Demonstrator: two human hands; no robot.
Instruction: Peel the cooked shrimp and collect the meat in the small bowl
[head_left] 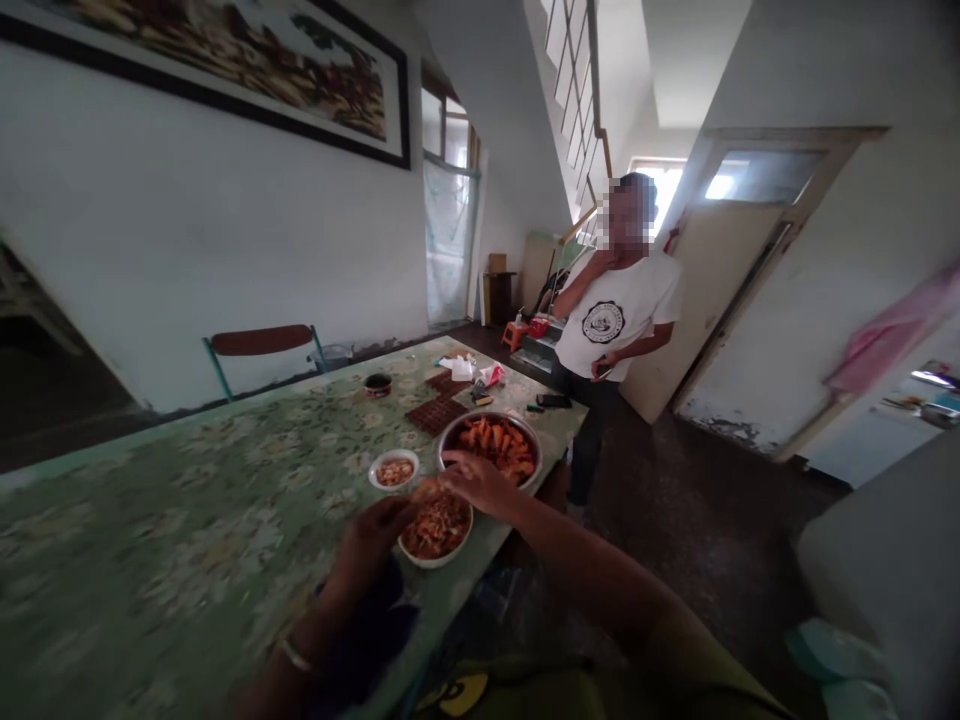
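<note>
Three dishes of food crowd the near right edge of the long table (187, 500), which wears a green floral cover. Taking the white bowl of reddish-orange food (436, 530) as the landmark and moving left to right: to its left the left hand (371, 540) rests against the bowl's rim, fingers curled loosely round the side, seemingly to steady it; whether it truly grips cannot be told in the blur. Behind the bowl and a little left sits a small white dish (393, 469) with a scrap of food in it. Above the bowl's far rim the right hand (477, 480) hovers palm down, fingers half spread and drooping toward the food, pinching nothing that shows. Just behind and right of the bowl stands a metal basin (491, 447) heaped with orange-red pieces, close enough for the same hand to reach either. Farther back lie dark slabs (437, 412), a small dark cup (377, 383) and some wrappers. Well to the right of the bowl, off the table's far corner, another person in a white shirt (619, 320) stands with one hand raised to the chin.
</note>
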